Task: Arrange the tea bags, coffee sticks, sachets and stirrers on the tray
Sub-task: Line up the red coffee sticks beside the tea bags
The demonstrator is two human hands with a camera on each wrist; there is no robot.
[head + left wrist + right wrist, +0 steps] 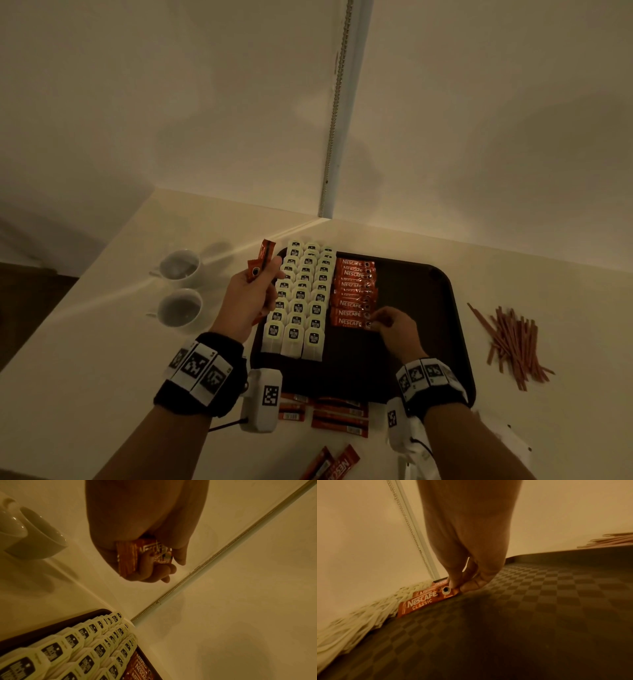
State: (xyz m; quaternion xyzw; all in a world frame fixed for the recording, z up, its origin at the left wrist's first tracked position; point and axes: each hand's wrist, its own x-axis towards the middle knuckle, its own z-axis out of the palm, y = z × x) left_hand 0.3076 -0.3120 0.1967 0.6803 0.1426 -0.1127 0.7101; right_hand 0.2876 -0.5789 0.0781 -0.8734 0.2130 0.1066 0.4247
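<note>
While the right hand (394, 325) pinches the right end of the nearest coffee stick (426, 600) between thumb and fingertips (453, 584), that stick lies flat on the dark tray (428, 342), at the near end of a column of red coffee sticks (354, 291) that overlap one another toward the wall. The left hand (251, 298) is raised over the tray's left edge, its fingers (154, 574) curled round a small bundle of coffee sticks (142, 555); in the head view the bundle's upper ends (262, 260) stick out above the fist. Just left of the laid column, three rows of white tea bags (301, 301) fill the left part of the tray, each bag overlapping the next, with dark labels facing up. The right part of the tray, with its checkered surface (539, 615), lies beside the right hand. Off the tray, on the pale counter (85, 342), more coffee sticks (339, 414) lie loose along the tray's near edge, and two others (329, 462) lie closer to the person. A loose pile of thin brown stirrers (513, 342) rests on the counter to the right of the tray, apart from it. Two white cups (180, 284) stand on the counter to the left of the tray. Both wrists carry dark bands (202, 373) with black-and-white markers.
</note>
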